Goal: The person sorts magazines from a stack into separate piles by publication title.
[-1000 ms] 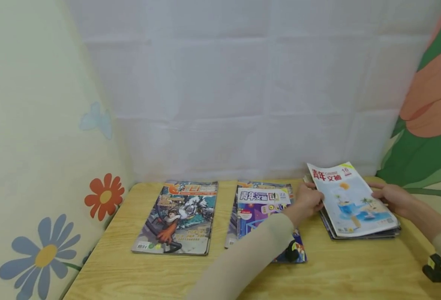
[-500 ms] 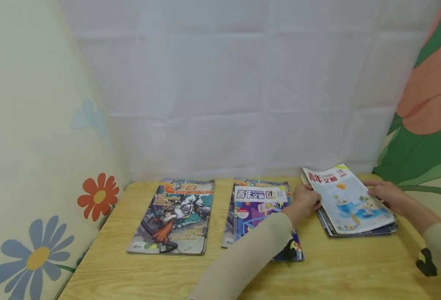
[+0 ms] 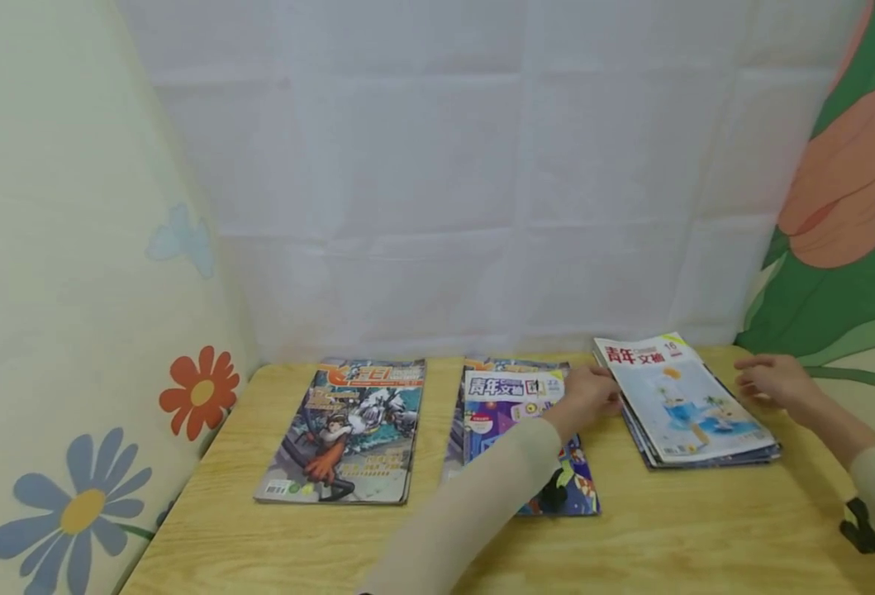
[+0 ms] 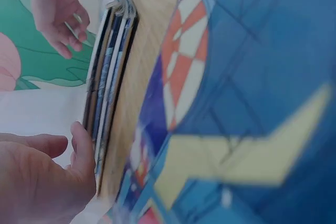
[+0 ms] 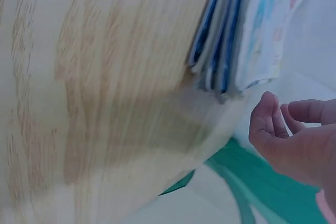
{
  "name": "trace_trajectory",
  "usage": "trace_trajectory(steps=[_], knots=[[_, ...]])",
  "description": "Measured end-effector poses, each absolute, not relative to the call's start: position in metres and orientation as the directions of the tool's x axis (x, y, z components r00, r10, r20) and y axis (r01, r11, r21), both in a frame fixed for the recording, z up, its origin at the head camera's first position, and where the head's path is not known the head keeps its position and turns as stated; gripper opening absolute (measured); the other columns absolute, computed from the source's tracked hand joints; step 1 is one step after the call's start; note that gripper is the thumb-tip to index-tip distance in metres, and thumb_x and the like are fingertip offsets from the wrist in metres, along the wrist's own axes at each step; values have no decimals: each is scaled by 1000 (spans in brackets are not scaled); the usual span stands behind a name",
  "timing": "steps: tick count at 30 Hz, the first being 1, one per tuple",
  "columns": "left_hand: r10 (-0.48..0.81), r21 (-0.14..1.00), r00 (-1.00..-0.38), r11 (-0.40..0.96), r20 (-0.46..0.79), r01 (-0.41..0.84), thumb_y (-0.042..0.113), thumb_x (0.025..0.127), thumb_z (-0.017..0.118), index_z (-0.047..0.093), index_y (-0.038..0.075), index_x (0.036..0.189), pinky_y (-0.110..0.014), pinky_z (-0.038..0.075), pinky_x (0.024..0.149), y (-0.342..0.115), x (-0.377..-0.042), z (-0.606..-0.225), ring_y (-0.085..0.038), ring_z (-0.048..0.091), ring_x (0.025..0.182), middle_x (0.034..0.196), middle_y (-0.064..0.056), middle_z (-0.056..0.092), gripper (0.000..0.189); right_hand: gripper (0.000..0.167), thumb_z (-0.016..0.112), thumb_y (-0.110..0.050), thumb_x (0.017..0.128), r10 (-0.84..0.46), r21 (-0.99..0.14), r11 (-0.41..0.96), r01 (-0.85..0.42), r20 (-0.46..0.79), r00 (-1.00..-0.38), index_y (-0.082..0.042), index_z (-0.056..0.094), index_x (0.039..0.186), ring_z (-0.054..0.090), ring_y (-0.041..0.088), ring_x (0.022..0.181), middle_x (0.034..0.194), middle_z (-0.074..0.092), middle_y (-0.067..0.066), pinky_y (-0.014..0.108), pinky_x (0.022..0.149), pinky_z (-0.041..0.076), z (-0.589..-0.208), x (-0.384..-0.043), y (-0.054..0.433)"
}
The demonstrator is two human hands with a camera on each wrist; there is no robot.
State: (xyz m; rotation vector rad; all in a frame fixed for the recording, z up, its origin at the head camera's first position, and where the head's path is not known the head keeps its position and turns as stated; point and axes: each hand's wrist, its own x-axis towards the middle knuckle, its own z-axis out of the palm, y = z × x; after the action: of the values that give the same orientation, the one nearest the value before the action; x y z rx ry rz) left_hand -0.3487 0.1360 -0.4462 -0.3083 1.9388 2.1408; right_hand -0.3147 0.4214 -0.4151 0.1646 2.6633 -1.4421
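Note:
At the right of the table lies a stack of several magazines, topped by a pale blue beach-cover magazine [image 3: 686,405]. My left hand [image 3: 588,395] is at the stack's left side, fingertips right at its edge; in the left wrist view its thumb and fingers are relaxed beside the spines [image 4: 107,72]. My right hand [image 3: 775,382] hovers off the stack's right side, fingers loosely bent and holding nothing. A gap separates its fingertips [image 5: 268,98] from the stack in the right wrist view. Under my left forearm is a purple-cover magazine [image 3: 511,413], partly hidden by the sleeve.
Beneath the purple magazine, a grey comic magazine [image 3: 458,442] shows at its edges. Another magazine with a red-coated figure [image 3: 348,434] lies at the left. Behind the wooden table [image 3: 318,545] hangs a white cloth [image 3: 407,182]; flower-painted walls [image 3: 73,289] flank both sides.
My right hand has let go of the stack's right edge and drawn away to the right. My left hand has loosened and shifted slightly left. The top magazine now lies flatter on the stack.

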Motion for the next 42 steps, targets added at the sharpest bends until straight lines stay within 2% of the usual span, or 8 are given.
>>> trace_trajectory(steps=[5,8,12,19,26,33,38,42], knots=[[27,963,-966,-75,-257,-258,-16,85,62,68,-3,109,-42,61,74,122,-350,-439,-33,70,79,83,-12,65,28,52,40,-17,108,-12,-820,567,78,-103,-995,22,36,142,65,15,89,111,64,24,36,79,59,-405,-313,406],[38,975,-976,-49,-215,-216,-12,87,62,69,-3,113,-37,61,70,112,-348,-436,-27,68,73,83,-10,66,29,52,43,-19,108,-31,-824,563,62,-96,-995,20,38,143,66,21,94,115,63,26,38,81,59,-401,-311,392],[70,989,-988,69,-137,-132,-6,89,65,69,0,118,-32,60,67,96,-343,-433,-18,64,68,83,-4,65,30,51,42,-19,109,-84,-835,549,22,-81,-993,19,37,144,65,27,97,116,63,27,40,80,58,-397,-307,373],[155,979,-987,203,-38,-6,-2,89,65,70,2,114,-40,60,71,60,-330,-429,-33,70,84,85,-2,66,26,48,41,-18,110,-188,-872,486,-64,-33,-982,17,39,143,65,34,101,118,61,28,43,83,58,-395,-297,344],[228,980,-970,197,-85,-40,5,96,66,68,3,123,-48,59,80,26,-319,-426,-36,68,92,96,-10,67,26,45,47,-17,109,-231,-909,411,-76,-24,-973,14,45,141,67,30,99,114,65,22,40,82,58,-399,-291,315],[262,983,-962,183,-82,-34,6,97,63,65,0,128,-46,59,80,-12,-310,-424,-34,68,92,101,-9,66,32,46,49,-17,108,-256,-933,355,-58,-38,-966,14,45,142,67,29,98,114,65,25,41,82,59,-410,-289,290],[220,982,-973,184,-75,-34,7,97,64,65,0,126,-43,60,76,-35,-307,-426,-32,68,89,103,-12,67,30,45,52,-14,106,-243,-942,334,-38,-47,-969,14,47,141,68,31,97,114,67,26,40,80,59,-415,-293,271],[163,982,-983,183,-80,-50,8,97,64,65,-1,124,-41,60,77,-51,-304,-426,-24,68,85,102,-12,66,29,45,53,-13,106,-245,-954,298,-26,-50,-968,15,46,140,69,25,93,113,67,26,42,81,59,-416,-295,257]])
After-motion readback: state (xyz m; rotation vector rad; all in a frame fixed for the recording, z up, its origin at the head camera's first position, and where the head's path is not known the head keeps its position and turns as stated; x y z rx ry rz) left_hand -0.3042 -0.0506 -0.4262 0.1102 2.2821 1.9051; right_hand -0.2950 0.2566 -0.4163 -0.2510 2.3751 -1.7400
